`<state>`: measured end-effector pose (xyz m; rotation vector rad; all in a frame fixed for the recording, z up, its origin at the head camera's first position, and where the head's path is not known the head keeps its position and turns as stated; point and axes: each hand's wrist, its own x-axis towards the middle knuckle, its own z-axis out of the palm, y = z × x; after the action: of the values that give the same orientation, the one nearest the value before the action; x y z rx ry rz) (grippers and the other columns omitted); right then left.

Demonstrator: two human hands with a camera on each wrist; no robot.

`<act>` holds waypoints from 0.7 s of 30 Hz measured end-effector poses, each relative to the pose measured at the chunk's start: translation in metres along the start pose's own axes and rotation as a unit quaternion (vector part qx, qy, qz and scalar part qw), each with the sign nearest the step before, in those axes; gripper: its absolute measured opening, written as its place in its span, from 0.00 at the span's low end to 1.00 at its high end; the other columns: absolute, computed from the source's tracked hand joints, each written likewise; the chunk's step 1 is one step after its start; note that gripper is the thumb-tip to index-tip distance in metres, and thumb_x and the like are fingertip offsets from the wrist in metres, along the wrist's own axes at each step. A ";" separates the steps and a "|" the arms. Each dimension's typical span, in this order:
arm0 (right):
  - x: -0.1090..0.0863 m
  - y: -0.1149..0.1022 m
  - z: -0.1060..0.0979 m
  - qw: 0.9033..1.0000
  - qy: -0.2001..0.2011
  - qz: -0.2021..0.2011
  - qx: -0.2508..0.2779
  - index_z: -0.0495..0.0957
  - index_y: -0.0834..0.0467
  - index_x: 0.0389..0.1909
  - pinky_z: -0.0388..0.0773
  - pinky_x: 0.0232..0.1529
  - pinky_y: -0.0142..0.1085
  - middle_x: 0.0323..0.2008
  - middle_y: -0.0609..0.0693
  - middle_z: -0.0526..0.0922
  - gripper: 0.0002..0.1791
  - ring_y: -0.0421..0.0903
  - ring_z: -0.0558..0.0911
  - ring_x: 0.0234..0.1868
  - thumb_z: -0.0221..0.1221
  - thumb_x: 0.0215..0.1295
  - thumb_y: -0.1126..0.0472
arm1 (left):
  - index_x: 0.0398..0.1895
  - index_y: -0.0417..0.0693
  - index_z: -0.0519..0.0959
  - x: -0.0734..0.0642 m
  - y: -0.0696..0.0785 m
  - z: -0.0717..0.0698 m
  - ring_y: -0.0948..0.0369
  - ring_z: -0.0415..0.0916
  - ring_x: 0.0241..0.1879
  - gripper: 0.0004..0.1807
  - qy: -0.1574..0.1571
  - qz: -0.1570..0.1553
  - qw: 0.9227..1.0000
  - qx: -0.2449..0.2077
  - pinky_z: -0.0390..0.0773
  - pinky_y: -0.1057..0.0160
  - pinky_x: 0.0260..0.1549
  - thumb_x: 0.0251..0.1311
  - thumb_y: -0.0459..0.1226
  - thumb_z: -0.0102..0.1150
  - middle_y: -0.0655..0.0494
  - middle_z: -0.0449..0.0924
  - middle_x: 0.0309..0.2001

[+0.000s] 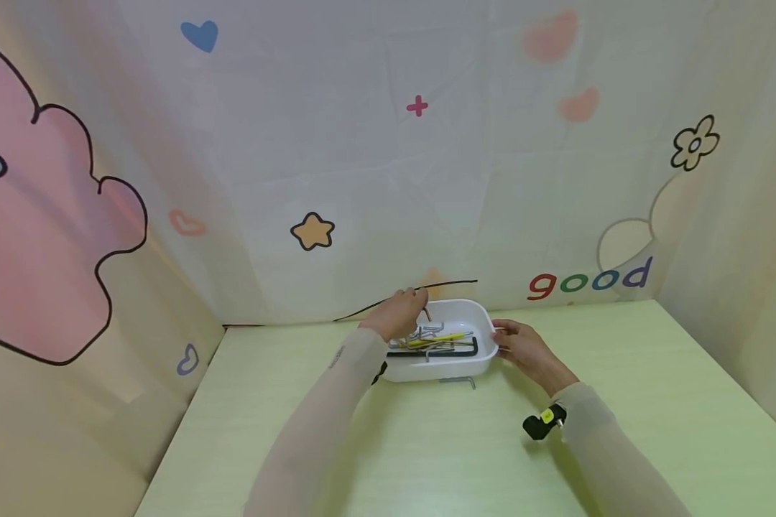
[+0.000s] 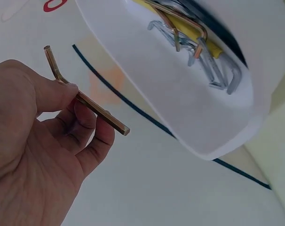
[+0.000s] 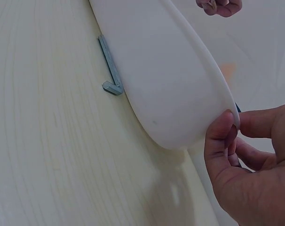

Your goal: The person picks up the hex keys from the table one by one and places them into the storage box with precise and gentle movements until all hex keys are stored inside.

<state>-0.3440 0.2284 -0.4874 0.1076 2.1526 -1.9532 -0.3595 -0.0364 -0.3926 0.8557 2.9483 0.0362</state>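
My left hand [image 1: 396, 314] is over the left back part of a white plastic tray [image 1: 440, 370]. Between its thumb and fingers it pinches a brass-coloured hex key [image 2: 101, 112], whose short bent end sticks out past the thumb in the left wrist view. My right hand [image 1: 524, 348] grips the tray's right rim, with the thumb and a finger on either side of the edge in the right wrist view. Inside the tray lie several hex keys: silver ones, brass-coloured ones, a large black hex key [image 1: 475, 347] and a long yellow piece [image 1: 449, 337].
A silver hex key [image 1: 459, 380] lies on the light wood-grain table [image 1: 427, 452], against the tray's front side. Behind the tray, a printed cloth backdrop [image 1: 375, 179] hangs down to the table's back edge.
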 end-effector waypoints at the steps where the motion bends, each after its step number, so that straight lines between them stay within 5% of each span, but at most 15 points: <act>1: 0.000 0.000 0.000 1.000 0.000 0.000 -0.002 0.59 0.64 0.72 0.83 0.50 0.29 0.58 0.59 0.69 0.27 0.51 0.73 0.55 0.48 0.74 0.66 | 0.55 0.49 0.68 0.002 -0.001 0.001 0.54 0.74 0.53 0.13 -0.002 0.000 1.000 -0.003 0.80 0.59 0.52 0.70 0.33 0.50 0.50 0.75 0.53; 12: 0.001 0.001 -0.001 1.000 -0.002 -0.008 -0.005 0.59 0.65 0.72 0.83 0.51 0.30 0.57 0.60 0.69 0.27 0.50 0.74 0.53 0.49 0.74 0.66 | 0.57 0.45 0.70 0.024 -0.016 0.014 0.56 0.78 0.49 0.14 -0.035 -0.019 0.999 -0.029 0.82 0.61 0.49 0.70 0.32 0.50 0.50 0.79 0.50; 21: 0.001 0.002 -0.002 1.000 -0.003 -0.007 0.002 0.60 0.65 0.71 0.83 0.50 0.30 0.57 0.59 0.70 0.27 0.51 0.74 0.54 0.49 0.74 0.66 | 0.54 0.52 0.70 0.033 -0.016 0.028 0.62 0.75 0.44 0.12 -0.051 -0.062 0.995 -0.058 0.80 0.62 0.46 0.70 0.33 0.50 0.57 0.77 0.45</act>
<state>-0.3448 0.2302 -0.4896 0.0881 2.1515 -1.9622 -0.3936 -0.0326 -0.4231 0.6372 2.8639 0.1503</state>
